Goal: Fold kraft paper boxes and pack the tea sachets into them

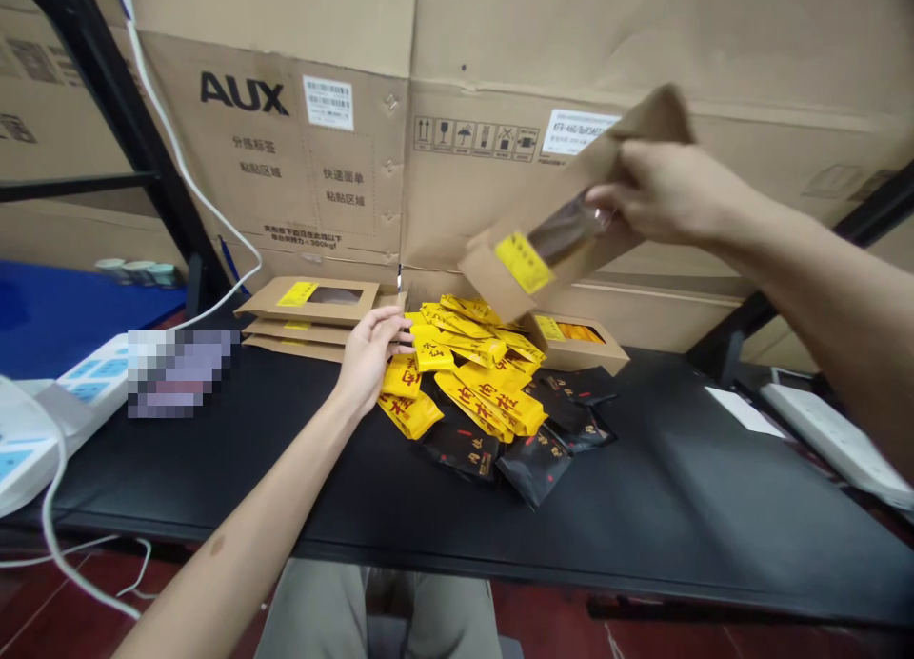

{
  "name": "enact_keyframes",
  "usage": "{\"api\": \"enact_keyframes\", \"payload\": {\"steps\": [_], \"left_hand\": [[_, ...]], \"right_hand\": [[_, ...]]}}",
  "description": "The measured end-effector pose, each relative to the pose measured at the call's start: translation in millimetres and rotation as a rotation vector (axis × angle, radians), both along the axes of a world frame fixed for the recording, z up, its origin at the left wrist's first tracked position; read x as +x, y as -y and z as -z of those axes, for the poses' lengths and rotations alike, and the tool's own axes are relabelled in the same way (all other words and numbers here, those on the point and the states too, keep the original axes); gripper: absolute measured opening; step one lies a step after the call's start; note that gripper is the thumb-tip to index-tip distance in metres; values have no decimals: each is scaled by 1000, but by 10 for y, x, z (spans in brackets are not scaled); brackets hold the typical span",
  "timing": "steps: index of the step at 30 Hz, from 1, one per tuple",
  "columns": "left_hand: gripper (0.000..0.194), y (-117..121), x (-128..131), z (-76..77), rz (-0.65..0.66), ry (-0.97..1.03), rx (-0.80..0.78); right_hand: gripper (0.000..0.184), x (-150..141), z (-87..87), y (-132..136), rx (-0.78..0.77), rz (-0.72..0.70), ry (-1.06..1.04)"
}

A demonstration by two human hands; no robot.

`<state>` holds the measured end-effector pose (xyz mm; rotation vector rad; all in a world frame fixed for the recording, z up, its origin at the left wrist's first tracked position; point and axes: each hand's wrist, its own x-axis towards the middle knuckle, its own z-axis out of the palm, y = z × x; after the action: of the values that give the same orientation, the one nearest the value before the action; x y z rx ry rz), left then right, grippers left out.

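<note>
My right hand (661, 192) grips a brown kraft paper box (492, 269) by its upper end and holds it tilted in the air. The box has a yellow label and a dark clear window, and its outline is slightly blurred. My left hand (375, 349) lies at the left edge of a heap of yellow sachets (486, 345) with red characters, fingers loosely extended and apart. Its fingertips are at the nearest sachets, and I see none clearly gripped. Black sachets (535, 459) lie in front and to the right of the yellow ones.
Flat kraft boxes (321, 302) are stacked left of the heap. Another kraft box (578, 340) with orange-yellow contents in its window lies behind it. White power strips (107, 373) and cables sit at the left. A large AUX carton (286, 145) stands at the back of the black table (628, 526).
</note>
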<state>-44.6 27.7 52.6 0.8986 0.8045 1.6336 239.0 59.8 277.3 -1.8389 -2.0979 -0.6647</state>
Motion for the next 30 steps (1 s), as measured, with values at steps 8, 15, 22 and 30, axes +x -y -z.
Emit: {"api": "enact_keyframes", "payload": {"steps": [8,15,22,30], "left_hand": [[9,23,-6,-32,-44,-48,-1],[10,25,-28,-59,-57,-69,10],[9,10,-34,-19,-48,-92,39],[51,219,111,-93,218,-15,121]], "right_hand": [[37,-141,58,-76,-2,-25,89],[36,-11,-8,-148,153,-52,-112],[56,75,-29,1,266,-39,-263],[34,-618,976,329,73,-573,-1090]]}}
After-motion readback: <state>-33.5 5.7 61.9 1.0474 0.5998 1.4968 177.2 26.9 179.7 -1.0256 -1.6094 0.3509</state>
